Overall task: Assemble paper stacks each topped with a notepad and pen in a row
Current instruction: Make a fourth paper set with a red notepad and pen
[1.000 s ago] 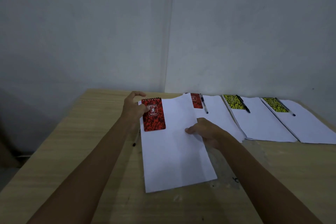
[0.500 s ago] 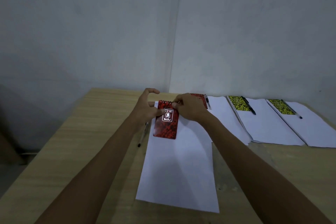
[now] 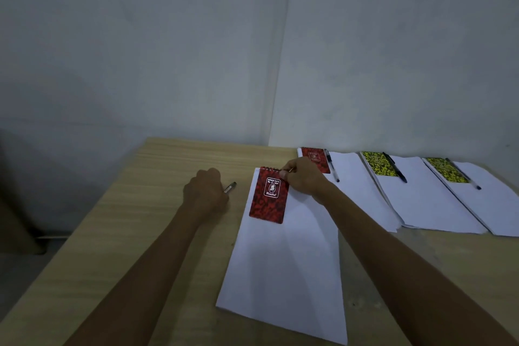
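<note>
The right hand (image 3: 303, 177) rests on the top right corner of a red notepad (image 3: 269, 195), with the fingers curled and the fingertips pinching that corner near the spiral binding. The left hand (image 3: 206, 194) lies on the bench (image 3: 157, 205) to the left of the notepad, closed around a pen (image 3: 230, 187); only the tip end of the pen shows past the fingers, pointing toward the notepad. The red notepad lies flat on the far left part of a white paper stack (image 3: 283, 267), its spiral edge at the far edge of the paper. This stack is the nearest one and it lies a little turned on the bench.

To the right of it three more stacks lie in a row along the wall side. The first carries a second red notepad (image 3: 317, 159), partly hidden behind the right hand, with a black pen (image 3: 332, 170) just beside it. The next carries a yellow notepad (image 3: 377, 164) with a dark pen (image 3: 396, 168) along its right side. The last stack carries another yellow notepad (image 3: 446, 170) and also a pen (image 3: 464, 175) on its right. These three stacks overlap at their edges
</note>
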